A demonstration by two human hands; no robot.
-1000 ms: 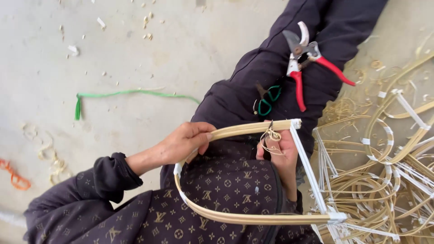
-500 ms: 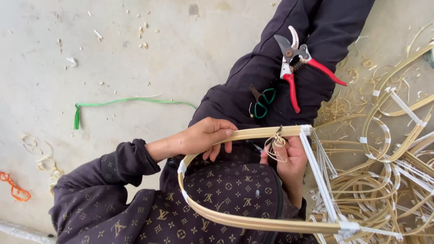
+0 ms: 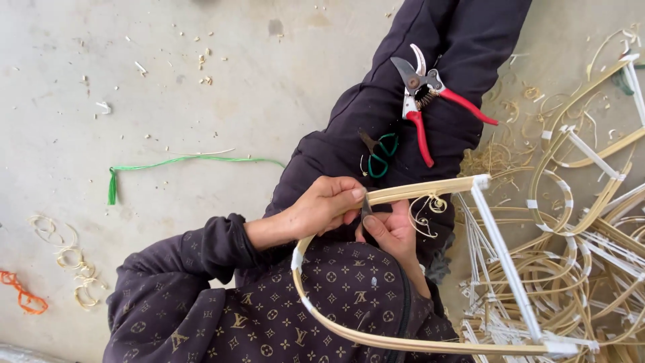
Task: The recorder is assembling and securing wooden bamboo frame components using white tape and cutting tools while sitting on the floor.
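The bent cane frame (image 3: 416,191) lies across the person's lap, its curved strip sweeping down over the patterned dark jacket and its straight white-wrapped side running toward the lower right. The left hand (image 3: 329,205) is closed over the frame's top bar, fingers curled around it just left of a loose curl of thin cane (image 3: 424,210) that hangs from the bar. The right hand (image 3: 391,232) sits just under the bar, touching the left, thumb and fingers pinched shut on something small and dark; what it is cannot be told. Above the frame, on the dark trouser leg, rest red-handled pruning shears (image 3: 423,101) and, nearer the bar, small green-handled scissors (image 3: 379,153). A heap of finished cane frames (image 3: 584,269) lies right of the frame on the floor (image 3: 134,81); a green strip (image 3: 168,165) lies well to its left.
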